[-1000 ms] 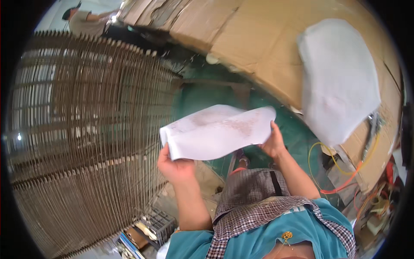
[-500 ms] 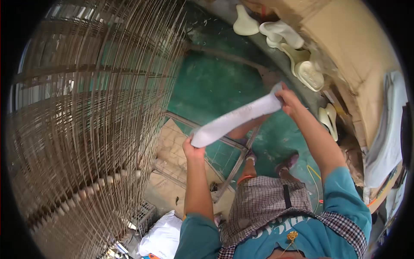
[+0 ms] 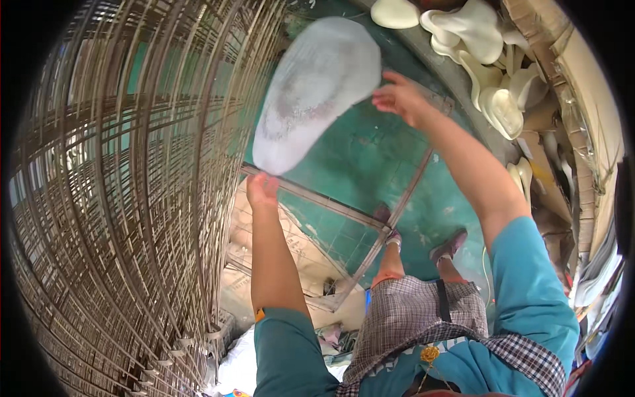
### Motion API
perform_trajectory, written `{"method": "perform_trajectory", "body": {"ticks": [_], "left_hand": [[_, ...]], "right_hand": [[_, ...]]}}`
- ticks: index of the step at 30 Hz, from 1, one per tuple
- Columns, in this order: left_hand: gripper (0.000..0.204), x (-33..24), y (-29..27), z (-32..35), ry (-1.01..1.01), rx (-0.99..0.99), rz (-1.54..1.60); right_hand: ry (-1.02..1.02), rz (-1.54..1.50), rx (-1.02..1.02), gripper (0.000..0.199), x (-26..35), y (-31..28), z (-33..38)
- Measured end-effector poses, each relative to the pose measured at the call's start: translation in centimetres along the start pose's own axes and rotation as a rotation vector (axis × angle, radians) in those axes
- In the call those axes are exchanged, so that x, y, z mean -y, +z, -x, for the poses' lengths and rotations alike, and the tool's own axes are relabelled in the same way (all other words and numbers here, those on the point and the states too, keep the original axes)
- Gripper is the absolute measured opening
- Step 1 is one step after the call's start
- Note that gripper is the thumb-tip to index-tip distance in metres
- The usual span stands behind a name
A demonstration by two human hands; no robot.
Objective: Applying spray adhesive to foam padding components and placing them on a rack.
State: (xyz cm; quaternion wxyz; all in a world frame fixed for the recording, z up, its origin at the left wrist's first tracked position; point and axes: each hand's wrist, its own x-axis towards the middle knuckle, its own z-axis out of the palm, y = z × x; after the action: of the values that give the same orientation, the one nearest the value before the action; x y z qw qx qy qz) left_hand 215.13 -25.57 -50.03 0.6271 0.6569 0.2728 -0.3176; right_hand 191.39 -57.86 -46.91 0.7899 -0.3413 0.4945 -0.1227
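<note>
A large white teardrop-shaped pad (image 3: 317,86), slightly blurred, is in front of me beside the wire rack, its broad end far and its narrow end toward me. Greyish marks run across its middle. My left hand (image 3: 263,190) is open right at the narrow end, fingertips touching or almost touching it; I cannot tell which. Off the pad's right edge, my right hand (image 3: 400,99) has its fingers apart and holds nothing. Whether anything supports the pad from below is hidden.
A tall rack of thin metal wires (image 3: 126,198) fills the left side. Pale saddle-shaped pieces (image 3: 479,33) lie heaped at the far right by cardboard (image 3: 598,119). A metal frame (image 3: 324,202) lies on the green floor (image 3: 370,159) before my feet. A white bag (image 3: 238,367) is at the lower left.
The pad, earlier gripped at both ends and seen nearly edge-on, now shows its broad face farther away and to the left. Both hands moved forward, and the right let go.
</note>
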Motion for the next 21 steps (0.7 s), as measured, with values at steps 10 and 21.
{"method": "perform_trajectory", "body": {"ticks": [10, 21], "left_hand": [[0.045, 13.6, 5.1, 15.4, -0.227, 0.255, -0.210], [0.025, 17.8, 18.5, 50.3, 0.092, 1.138, -0.401]], "right_hand": [[-0.472, 0.565, -0.121, 0.029, -2.6, -10.2, 28.2], [-0.586, 1.629, -1.154, 0.021, 8.7, -29.6, 54.4]]}}
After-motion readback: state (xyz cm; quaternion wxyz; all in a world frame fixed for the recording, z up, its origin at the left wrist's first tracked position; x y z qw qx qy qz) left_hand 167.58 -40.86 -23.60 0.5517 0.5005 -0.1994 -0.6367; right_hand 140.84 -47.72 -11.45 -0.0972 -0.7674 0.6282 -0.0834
